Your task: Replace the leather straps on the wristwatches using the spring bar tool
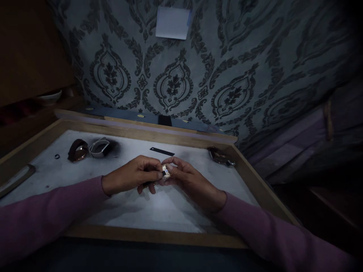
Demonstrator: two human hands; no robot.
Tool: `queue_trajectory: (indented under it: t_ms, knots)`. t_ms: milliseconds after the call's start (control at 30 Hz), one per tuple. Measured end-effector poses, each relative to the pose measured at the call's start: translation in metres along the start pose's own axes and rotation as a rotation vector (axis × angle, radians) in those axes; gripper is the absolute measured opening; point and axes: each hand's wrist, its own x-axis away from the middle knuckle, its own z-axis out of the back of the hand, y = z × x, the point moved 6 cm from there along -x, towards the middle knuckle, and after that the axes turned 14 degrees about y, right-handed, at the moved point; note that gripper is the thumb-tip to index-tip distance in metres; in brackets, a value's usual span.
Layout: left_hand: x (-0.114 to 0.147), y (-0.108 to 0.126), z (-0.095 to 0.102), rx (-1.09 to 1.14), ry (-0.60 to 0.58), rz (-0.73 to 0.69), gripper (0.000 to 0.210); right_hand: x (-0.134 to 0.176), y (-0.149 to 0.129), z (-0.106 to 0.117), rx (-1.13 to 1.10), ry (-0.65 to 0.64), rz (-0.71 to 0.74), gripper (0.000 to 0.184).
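My left hand (143, 174) is closed, its thumb and index finger pinching the dark part of a small glittering watch (166, 172). My right hand (188, 177) grips the other side of this watch between thumb and fingers. Both hands hold it above the white surface of a wooden-framed tray (181, 211). Just beyond the fingers lies a flat black strip (162, 151) with a light dot near its left end. The watch's underside and most of any strap are hidden by my fingers.
At the tray's left lie a brown-strapped watch (78, 151), a grey-strapped watch (99, 147) and a small black ring (57, 156). More watches (221, 156) lie at the far right corner. A raised wooden frame (153, 234) borders the tray. Behind stands a patterned wall (172, 87).
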Motion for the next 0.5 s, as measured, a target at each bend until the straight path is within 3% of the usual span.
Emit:
queue_trajectory:
  t_ms: [233, 500]
  knots:
    - [0.001, 0.007, 0.008, 0.031, 0.068, -0.03, 0.02, 0.004, 0.003, -0.007, 0.131, -0.064, 0.012, 0.031]
    - [0.0, 0.007, 0.01, -0.023, 0.086, -0.02, 0.018, -0.002, -0.005, 0.009, -0.098, 0.133, -0.029, 0.03]
